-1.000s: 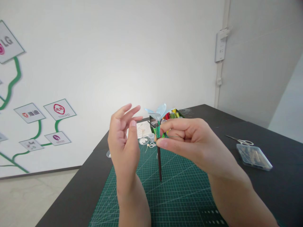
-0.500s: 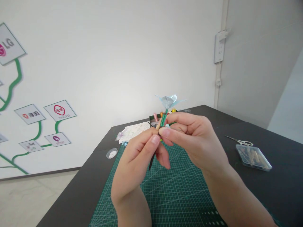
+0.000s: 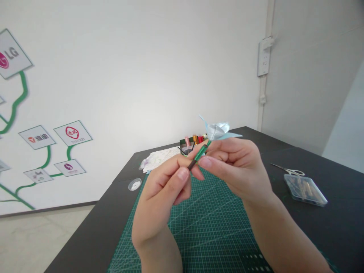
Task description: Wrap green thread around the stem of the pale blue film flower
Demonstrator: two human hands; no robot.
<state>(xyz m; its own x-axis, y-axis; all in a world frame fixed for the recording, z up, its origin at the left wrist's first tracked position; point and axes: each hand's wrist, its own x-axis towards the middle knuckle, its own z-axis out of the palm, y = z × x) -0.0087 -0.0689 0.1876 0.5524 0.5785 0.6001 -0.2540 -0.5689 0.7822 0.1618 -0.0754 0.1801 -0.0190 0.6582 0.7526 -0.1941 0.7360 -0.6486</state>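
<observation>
A pale blue flower (image 3: 217, 131) tops a thin stem (image 3: 200, 152) wrapped in shiny green, dark brown at its lower end. The stem leans up to the right above the cutting mat. My left hand (image 3: 167, 185) pinches the dark lower part between thumb and forefinger. Close beside the green part, just under the petals, my right hand (image 3: 236, 163) has its thumb and forefinger pressed at the stem. Its other fingers are curled.
Under my hands lies a green cutting mat (image 3: 213, 231). Scissors (image 3: 292, 171) and a clear box (image 3: 305, 189) are at right. A small round dish (image 3: 134, 184), white paper (image 3: 159, 158) and a box of thread spools (image 3: 183, 141) stand left and behind.
The flower and stem have tilted over to the right, and the petals have moved right and down. My right hand has shifted slightly right. The left fingers have curled in more.
</observation>
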